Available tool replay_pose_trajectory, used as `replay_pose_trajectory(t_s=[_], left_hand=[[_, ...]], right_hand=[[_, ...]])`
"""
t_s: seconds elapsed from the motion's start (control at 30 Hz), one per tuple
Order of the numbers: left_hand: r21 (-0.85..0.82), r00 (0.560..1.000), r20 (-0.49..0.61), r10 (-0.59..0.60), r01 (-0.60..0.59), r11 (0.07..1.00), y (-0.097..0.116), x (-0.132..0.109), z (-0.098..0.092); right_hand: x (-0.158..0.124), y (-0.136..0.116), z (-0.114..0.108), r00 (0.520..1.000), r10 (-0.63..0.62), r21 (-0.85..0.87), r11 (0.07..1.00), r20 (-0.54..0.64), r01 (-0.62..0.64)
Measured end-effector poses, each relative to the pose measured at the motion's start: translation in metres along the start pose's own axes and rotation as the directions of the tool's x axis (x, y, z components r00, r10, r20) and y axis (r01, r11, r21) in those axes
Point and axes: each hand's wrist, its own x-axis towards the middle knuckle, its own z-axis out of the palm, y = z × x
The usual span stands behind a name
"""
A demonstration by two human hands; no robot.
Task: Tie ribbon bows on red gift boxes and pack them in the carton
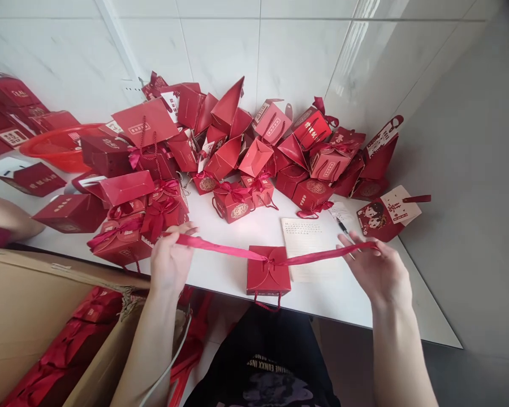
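A small red gift box [258, 280] with a rope handle sits at the table's front edge, right before me. Through its top runs a red satin ribbon [224, 249], crossed or knotted at the middle of the lid. My left hand [172, 257] grips one end of the ribbon, out to the left. The other end is pinched in my right hand [379, 265], out to the right. Between the hands and the box both ribbon halves are stretched nearly straight. Beneath the right half lies a lined notebook page [309, 249] with handwriting, and a pen [343, 226] rests beside it.
A heap of red gift boxes [224, 164] fills the back of the table against the tiled wall. An orange-red basin [46, 152] stands at left. A cardboard box [34, 305] holding red boxes is at lower left. Another person's arm [12, 217] reaches in at left.
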Motion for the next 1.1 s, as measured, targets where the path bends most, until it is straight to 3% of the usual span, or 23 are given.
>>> replay_pose_trajectory(t_s=[0.1,0.2,0.27,0.33,0.4,0.53,0.63,0.7,0.8,0.87,0.97,1.03,1.1], left_hand=[[0.025,0.949,0.313,0.031,-0.041,0.999,0.011,0.000,0.045],[0.127,0.805,0.593,0.029,-0.129,0.983,0.014,-0.002,0.086],[0.153,0.710,0.704,0.011,-0.167,0.974,0.014,-0.005,0.102],[0.143,0.676,0.737,0.008,-0.168,0.975,0.013,-0.007,0.108],[0.128,0.682,0.731,0.007,-0.148,0.981,0.012,-0.009,0.108],[0.103,0.704,0.710,-0.016,-0.081,0.991,0.014,-0.011,0.104],[0.043,0.767,0.641,0.009,-0.047,0.998,0.023,-0.008,0.096],[0.031,0.822,0.569,0.022,-0.048,0.998,0.030,-0.003,0.082],[0.145,0.888,0.457,0.044,-0.124,0.982,0.028,0.003,0.056],[0.360,0.869,0.495,-0.021,-0.183,0.915,0.016,0.002,0.041],[0.698,0.797,0.569,-0.203,-0.338,0.632,-0.012,-0.006,0.030],[0.768,0.774,0.585,-0.241,-0.435,0.469,-0.030,-0.010,0.027],[0.754,0.737,0.628,-0.251,-0.495,0.433,-0.041,-0.011,0.027]], right_hand=[[0.000,-0.015,0.051,0.979,-0.078,-0.103,0.990,0.187,0.098],[-0.001,-0.019,0.098,0.924,-0.165,-0.257,0.930,0.345,0.263],[-0.004,-0.019,0.116,0.876,-0.203,-0.310,0.880,0.438,0.360],[-0.007,-0.017,0.124,0.832,-0.242,-0.309,0.847,0.499,0.432],[-0.010,-0.014,0.126,0.809,-0.259,-0.290,0.840,0.528,0.459],[-0.015,-0.012,0.126,0.806,-0.255,-0.251,0.863,0.534,0.438],[-0.016,-0.023,0.119,0.842,-0.228,-0.287,0.870,0.488,0.401],[-0.015,-0.033,0.106,0.881,-0.134,-0.377,0.867,0.454,0.326],[-0.009,-0.036,0.083,0.915,0.012,-0.513,0.831,0.404,0.216],[-0.008,-0.024,0.071,0.915,0.074,-0.598,0.777,0.397,0.196],[-0.017,0.008,0.063,0.894,0.237,-0.822,0.529,0.380,0.209],[-0.028,0.028,0.062,0.895,0.303,-0.909,0.361,0.327,0.210],[-0.039,0.042,0.062,0.909,0.304,-0.935,0.296,0.286,0.195]])
